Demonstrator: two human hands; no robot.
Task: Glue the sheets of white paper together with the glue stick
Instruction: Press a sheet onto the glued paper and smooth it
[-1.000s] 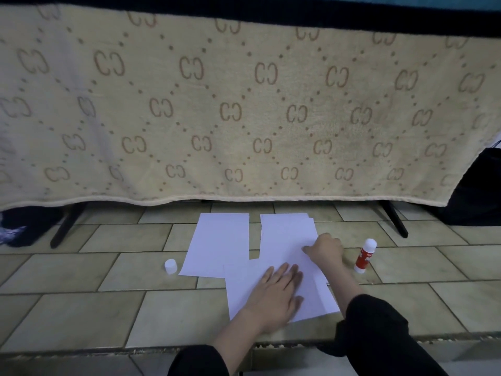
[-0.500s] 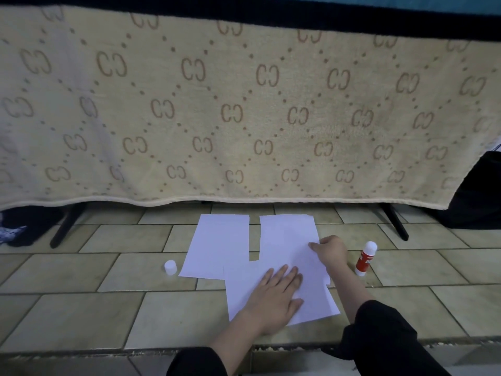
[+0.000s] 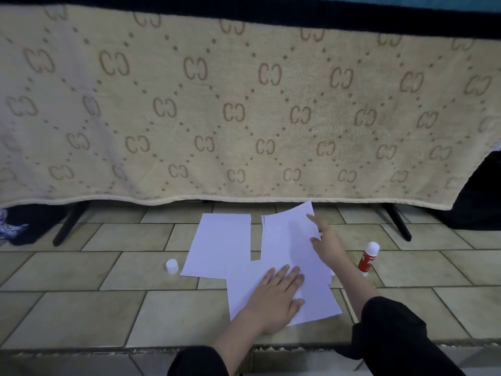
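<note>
So the right hand (image 3: pixel 326 240) now pinches the top sheet (image 3: pixel 288 237) at its right edge, and its far corner has peeled up since a moment ago. The left hand (image 3: pixel 276 297) lies flat, fingers spread, pinning the bottom sheet (image 3: pixel 244 289) on the floor. The glue stick (image 3: pixel 368 258) stands uncapped at right, probably next up.

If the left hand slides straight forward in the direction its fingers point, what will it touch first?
The left hand lies flat on the near sheet, fingers pointing forward and slightly right. Going on, it would probably first meet the tilted sheet that the right hand holds by its edge.
</note>
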